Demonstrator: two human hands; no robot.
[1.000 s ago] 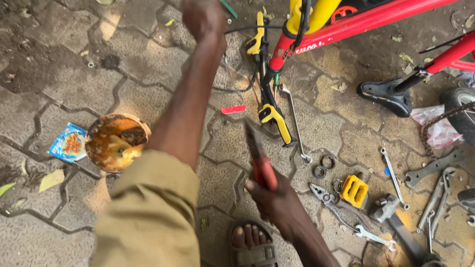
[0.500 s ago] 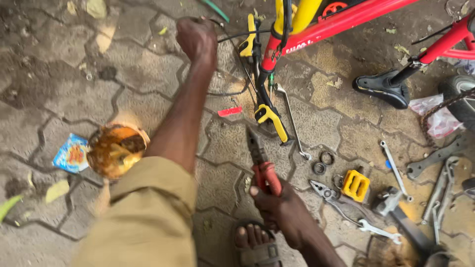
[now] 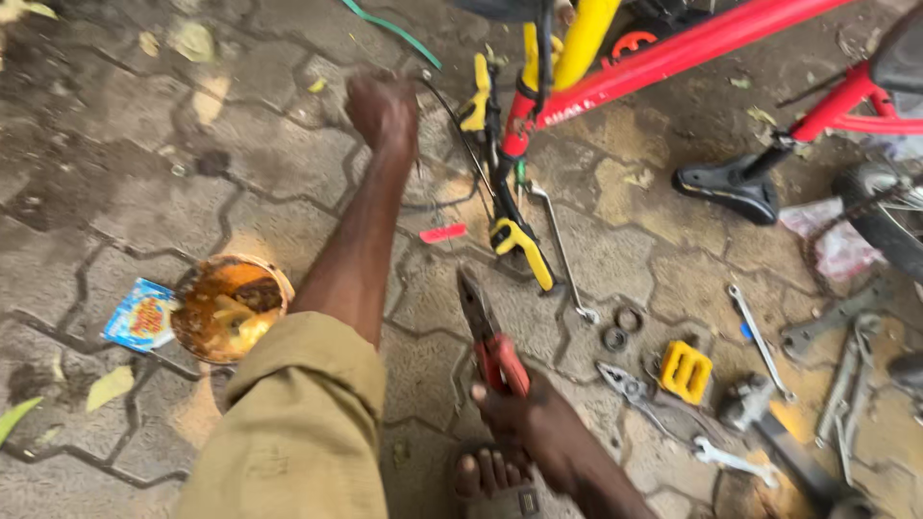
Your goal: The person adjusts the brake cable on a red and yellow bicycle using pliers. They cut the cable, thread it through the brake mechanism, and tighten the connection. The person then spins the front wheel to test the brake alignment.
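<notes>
My left hand (image 3: pixel 383 111) is stretched out over the paving, fingers closed in a fist around a thin black cable (image 3: pixel 450 115) that runs toward the upturned bicycle. The bicycle has a red frame (image 3: pixel 692 43) and a yellow fork (image 3: pixel 588 38). My right hand (image 3: pixel 527 421) is low and close to me, gripping red-handled pliers (image 3: pixel 492 354) whose dark jaws point away, toward the yellow pedal (image 3: pixel 524 252) on the crank. A sandalled foot (image 3: pixel 490 481) shows just beneath that hand.
A round tin of orange grease (image 3: pixel 229 306) and a blue packet (image 3: pixel 142 315) lie at the left. At the right are a loose yellow pedal (image 3: pixel 685 370), metal rings (image 3: pixel 620 332), spanners (image 3: pixel 760 338), other pliers (image 3: pixel 627 384) and the black saddle (image 3: pixel 731 187).
My left hand has drawn back from the top of the view toward me, still closed on the cable. The right hand with the pliers has stayed about where it was.
</notes>
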